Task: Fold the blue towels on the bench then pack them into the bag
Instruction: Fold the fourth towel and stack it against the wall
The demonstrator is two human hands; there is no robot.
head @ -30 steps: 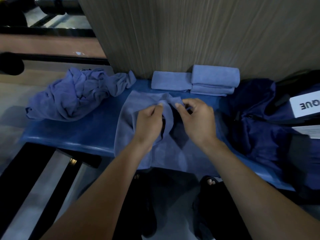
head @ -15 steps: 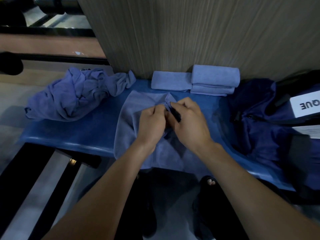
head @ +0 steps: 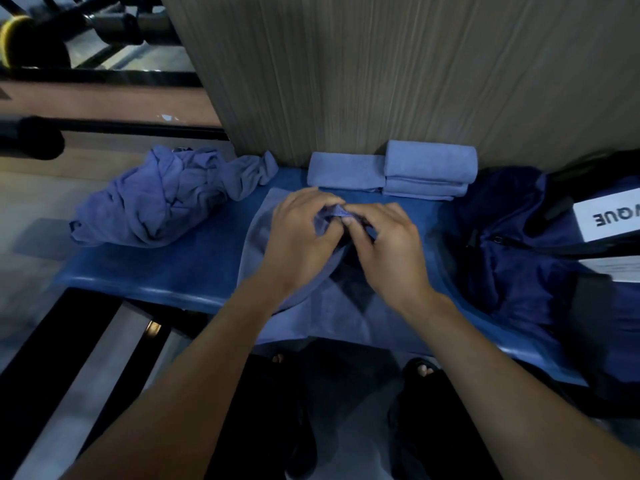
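A blue towel (head: pixel 332 313) lies spread across the middle of the blue bench (head: pixel 180 268), its near edge hanging over the front. My left hand (head: pixel 301 237) and my right hand (head: pixel 391 247) sit close together over its far part, both pinching a bunched fold of its cloth. A crumpled heap of blue towels (head: pixel 166 199) lies at the bench's left end. Folded blue towels (head: pixel 429 168) are stacked against the wall, with another folded one (head: pixel 346 169) beside them. The dark navy bag (head: pixel 519 258) sits at the right.
A wood-grain wall panel (head: pixel 381 71) rises right behind the bench. A white label with letters (head: pixel 609 216) lies on the bag. Dark metal rails (head: pixel 104 126) and gym gear stand at the left. My sandalled feet (head: pixel 422 370) are under the bench's front edge.
Both hands have moved a little farther up the towel and closed in on each other, gathering the fold between them. The other towels and the bag have not moved.
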